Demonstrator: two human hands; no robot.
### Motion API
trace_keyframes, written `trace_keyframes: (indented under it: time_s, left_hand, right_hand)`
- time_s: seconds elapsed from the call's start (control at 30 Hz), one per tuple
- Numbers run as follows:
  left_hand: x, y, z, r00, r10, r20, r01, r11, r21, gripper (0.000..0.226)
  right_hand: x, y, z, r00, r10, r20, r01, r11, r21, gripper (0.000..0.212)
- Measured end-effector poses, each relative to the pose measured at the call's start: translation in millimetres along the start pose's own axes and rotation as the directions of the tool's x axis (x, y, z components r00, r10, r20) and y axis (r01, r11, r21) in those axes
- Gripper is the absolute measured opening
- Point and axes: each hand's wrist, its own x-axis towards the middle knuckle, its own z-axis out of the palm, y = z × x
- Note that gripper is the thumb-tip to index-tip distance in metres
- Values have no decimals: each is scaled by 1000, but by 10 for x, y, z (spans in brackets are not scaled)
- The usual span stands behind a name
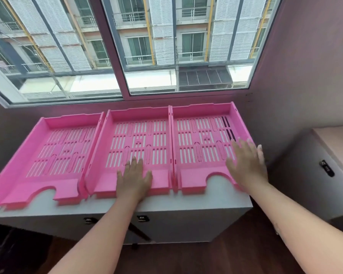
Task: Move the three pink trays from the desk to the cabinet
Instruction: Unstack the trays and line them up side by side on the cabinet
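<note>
I'm working from a single head-worn wide-angle view, looking forward and steeply down from close above the white cabinet (186, 206), which is filling the lower middle. The lens is facing a window (127, 46) straight ahead, bending its frame outward. Both forearms are entering from the bottom edge. No second view is sharing the scene.

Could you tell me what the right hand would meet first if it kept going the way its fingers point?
Probably the right tray's outer side wall and back rim; the right hand already overlaps that tray. Depth is unclear.
</note>
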Motion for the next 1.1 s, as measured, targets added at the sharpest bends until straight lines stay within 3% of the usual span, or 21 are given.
trace_keyframes:
  time_s: [0.07,0.17,0.3,0.87,0.97,1.1]
  left_hand:
    - [-82,37,25,999,44,-29,-44,999,5,65]
    - [-116,-5,86,996,85,-3,-84,993,77,65]
    - [-70,-119,93,997,81,-17,-79,993,89,64]
    - [144,-249,-79,997,73,36,-76,993,86,64]
    - [96,-360,-293,991,99,-87,-90,991,103,64]
    - [-27,-921,-616,920,61,-386,-48,998,45,60]
  right_hand:
    - [-106,-178,133,975,-141,174,144,990,-2,63]
    - [-164,-319,346,930,-137,342,146,989,-1,62]
    - [-145,-427,483,924,-131,359,174,981,-90,59]
    - [60,-681,532,902,-120,415,175,980,-97,60]
    - [54,-763,476,908,-138,396,167,985,-40,64]
    - [-91,-1102,420,932,-254,258,174,939,296,85]
